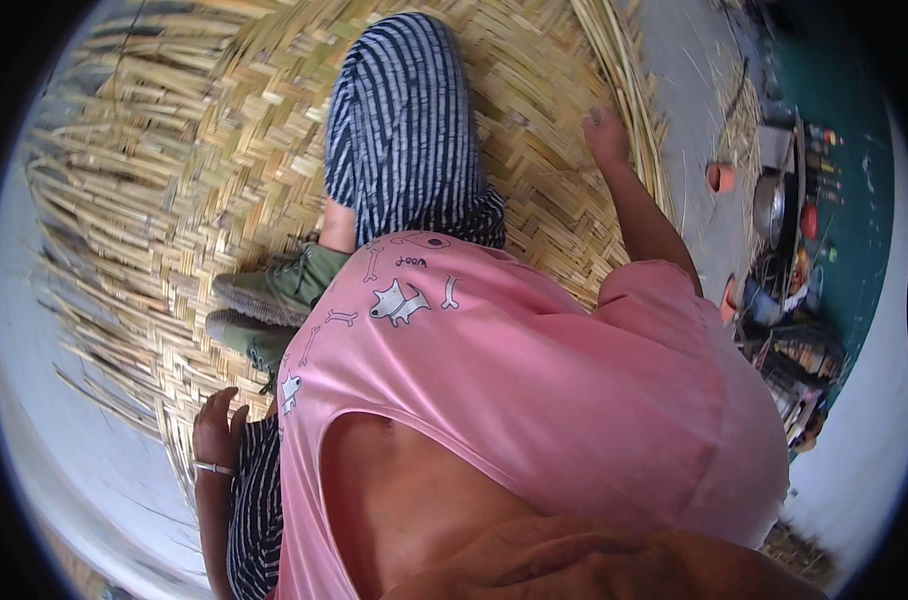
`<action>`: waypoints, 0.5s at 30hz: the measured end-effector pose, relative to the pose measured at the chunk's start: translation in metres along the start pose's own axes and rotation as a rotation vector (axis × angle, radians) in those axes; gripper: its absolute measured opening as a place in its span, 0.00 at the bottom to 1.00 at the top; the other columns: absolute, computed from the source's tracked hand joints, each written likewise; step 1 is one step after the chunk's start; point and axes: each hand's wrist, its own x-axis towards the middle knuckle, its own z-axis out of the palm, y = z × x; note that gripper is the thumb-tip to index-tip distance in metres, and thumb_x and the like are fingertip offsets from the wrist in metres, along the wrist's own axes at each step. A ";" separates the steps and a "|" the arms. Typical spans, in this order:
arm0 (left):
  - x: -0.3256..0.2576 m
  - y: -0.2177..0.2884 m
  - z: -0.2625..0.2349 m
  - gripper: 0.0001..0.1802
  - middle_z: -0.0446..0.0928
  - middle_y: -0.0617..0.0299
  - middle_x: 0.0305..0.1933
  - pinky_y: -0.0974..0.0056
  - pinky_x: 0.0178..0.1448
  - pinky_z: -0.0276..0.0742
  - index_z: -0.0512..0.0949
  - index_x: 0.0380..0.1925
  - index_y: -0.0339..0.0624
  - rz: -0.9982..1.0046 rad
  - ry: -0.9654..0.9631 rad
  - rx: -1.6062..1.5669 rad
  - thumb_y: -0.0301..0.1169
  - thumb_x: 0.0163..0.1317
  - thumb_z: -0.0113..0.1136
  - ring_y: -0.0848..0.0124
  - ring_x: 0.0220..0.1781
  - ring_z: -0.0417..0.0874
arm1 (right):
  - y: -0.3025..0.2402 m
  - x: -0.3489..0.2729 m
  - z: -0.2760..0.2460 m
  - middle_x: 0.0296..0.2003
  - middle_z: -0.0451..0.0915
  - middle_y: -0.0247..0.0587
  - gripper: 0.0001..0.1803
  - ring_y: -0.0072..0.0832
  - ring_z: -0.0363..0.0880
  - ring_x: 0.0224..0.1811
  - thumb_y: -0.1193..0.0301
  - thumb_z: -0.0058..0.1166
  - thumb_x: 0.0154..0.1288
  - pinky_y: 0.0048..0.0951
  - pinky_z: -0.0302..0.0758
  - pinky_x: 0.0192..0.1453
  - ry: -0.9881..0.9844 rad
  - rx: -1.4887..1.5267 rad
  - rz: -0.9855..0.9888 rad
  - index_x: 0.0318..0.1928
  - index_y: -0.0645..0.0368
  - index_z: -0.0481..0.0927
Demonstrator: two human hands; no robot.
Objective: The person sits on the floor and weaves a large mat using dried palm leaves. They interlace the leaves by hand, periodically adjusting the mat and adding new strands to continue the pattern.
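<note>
A woven mat of pale yellow-green split reeds [534,90], in a zigzag weave, spreads beneath me. My right hand [606,138] is low over the mat by its right border, its fingers curled in. Whether a strip lies between those fingers is too small to make out. With a white bangle at the wrist, my left hand [217,430] rests by my striped trouser knee, near the mat's lower left part. Its fingers are apart and nothing shows in them. Long unwoven reed ends [94,185] fan out along the left side.
My striped leg [409,120] and green shoes [274,290] press on the mat. On the grey floor [689,60] to the right are an orange pot [720,178], loose straw [742,125] and a metal vessel [767,210]. Behind them stands a green wall [869,200].
</note>
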 end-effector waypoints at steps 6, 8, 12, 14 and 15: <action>0.020 0.022 -0.024 0.19 0.82 0.45 0.53 0.47 0.59 0.79 0.79 0.55 0.39 0.035 -0.033 0.038 0.34 0.68 0.64 0.44 0.54 0.83 | 0.004 -0.008 -0.023 0.53 0.84 0.53 0.23 0.49 0.83 0.57 0.59 0.61 0.66 0.48 0.78 0.60 0.005 -0.101 0.118 0.57 0.55 0.84; 0.025 0.026 -0.033 0.19 0.82 0.45 0.53 0.47 0.58 0.79 0.79 0.55 0.39 0.036 -0.026 0.070 0.34 0.68 0.64 0.44 0.54 0.83 | 0.031 0.002 -0.015 0.56 0.82 0.50 0.23 0.51 0.81 0.60 0.60 0.61 0.66 0.48 0.78 0.61 0.131 -0.187 0.144 0.59 0.54 0.82; 0.034 0.032 -0.040 0.18 0.83 0.46 0.52 0.47 0.58 0.79 0.79 0.55 0.40 0.056 -0.029 0.124 0.34 0.68 0.64 0.44 0.53 0.83 | 0.046 0.010 -0.022 0.60 0.79 0.48 0.22 0.52 0.77 0.64 0.61 0.59 0.68 0.50 0.78 0.63 0.150 -0.328 0.291 0.60 0.52 0.79; 0.042 0.032 -0.044 0.18 0.82 0.47 0.52 0.46 0.57 0.78 0.79 0.55 0.40 0.063 -0.048 0.153 0.34 0.67 0.64 0.45 0.54 0.83 | 0.079 0.015 -0.020 0.56 0.82 0.52 0.24 0.53 0.80 0.59 0.59 0.61 0.66 0.53 0.77 0.62 0.080 -0.367 0.314 0.60 0.54 0.79; 0.041 0.035 -0.045 0.18 0.82 0.47 0.52 0.46 0.57 0.78 0.79 0.55 0.41 0.063 -0.047 0.167 0.34 0.67 0.65 0.45 0.54 0.83 | 0.080 0.015 -0.020 0.53 0.84 0.54 0.26 0.53 0.82 0.57 0.58 0.62 0.65 0.55 0.77 0.61 0.035 -0.384 0.314 0.60 0.55 0.79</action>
